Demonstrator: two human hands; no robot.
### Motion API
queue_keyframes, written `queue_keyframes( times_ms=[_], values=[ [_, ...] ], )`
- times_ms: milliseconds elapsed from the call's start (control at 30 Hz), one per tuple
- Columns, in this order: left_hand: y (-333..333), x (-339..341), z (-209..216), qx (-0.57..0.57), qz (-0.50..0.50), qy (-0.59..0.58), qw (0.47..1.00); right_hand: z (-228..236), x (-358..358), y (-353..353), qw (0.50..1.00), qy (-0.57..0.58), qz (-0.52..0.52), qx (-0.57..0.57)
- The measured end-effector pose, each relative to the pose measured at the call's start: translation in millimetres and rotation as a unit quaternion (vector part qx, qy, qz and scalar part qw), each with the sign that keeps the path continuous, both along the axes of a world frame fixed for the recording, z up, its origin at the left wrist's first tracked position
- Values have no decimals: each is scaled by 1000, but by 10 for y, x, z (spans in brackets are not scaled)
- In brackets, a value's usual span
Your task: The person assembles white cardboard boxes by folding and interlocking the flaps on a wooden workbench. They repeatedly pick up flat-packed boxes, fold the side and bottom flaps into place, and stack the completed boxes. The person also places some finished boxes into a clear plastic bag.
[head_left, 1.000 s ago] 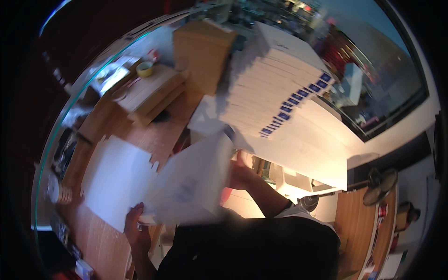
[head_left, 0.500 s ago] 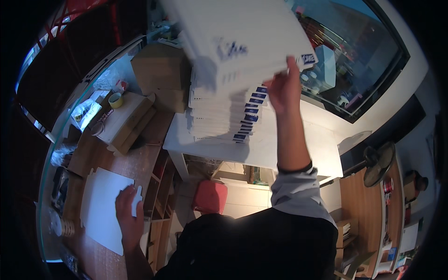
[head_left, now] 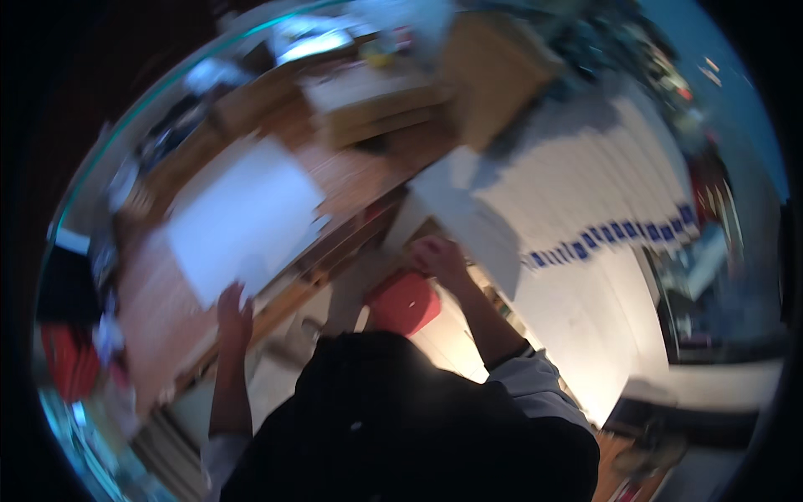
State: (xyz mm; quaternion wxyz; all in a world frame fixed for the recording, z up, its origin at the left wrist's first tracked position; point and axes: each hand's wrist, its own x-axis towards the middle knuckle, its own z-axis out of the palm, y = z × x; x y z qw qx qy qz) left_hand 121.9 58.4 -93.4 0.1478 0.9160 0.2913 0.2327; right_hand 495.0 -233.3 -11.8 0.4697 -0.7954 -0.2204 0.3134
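Observation:
A flat white card blank [head_left: 242, 217] with small tabs on its edge lies on the brown desk at the left. My left hand [head_left: 235, 314] is at its near corner, fingers stretched out and apart; whether they touch it is blurred. Above the red stool [head_left: 405, 303], my right hand [head_left: 439, 258] is in the air between the desk and the white table, its fingers loosely bent and nothing visible in them. A long fanned stack of white flat cartons [head_left: 585, 159] with blue marks along one edge rests on the white table [head_left: 606, 322] at the right.
A small wooden shelf unit [head_left: 381, 105] stands at the back of the brown desk [head_left: 159, 326], near a yellow roll [head_left: 376, 54]. A brown cardboard box [head_left: 493, 75] sits beside the carton stack. A glass edge [head_left: 138, 125] runs along the desk's far left side.
The view has swung left toward the desk. My right hand has let go of the white carton above the stack and come down toward the desk. My left hand stays by the card blank.

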Motion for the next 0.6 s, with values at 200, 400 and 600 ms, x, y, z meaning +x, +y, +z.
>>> queue_keyframes(
  times_ms=[200,400,600],
  values=[
    [55,-86,-297,2,49,86,995,-730,-950,1706,809,-446,344,169],
    [142,-157,-255,1,24,65,998,-1119,-653,2339,715,-472,498,134],
    [259,-279,-189,34,13,82,996,-893,-836,2311,708,-493,496,99]
  ],
)
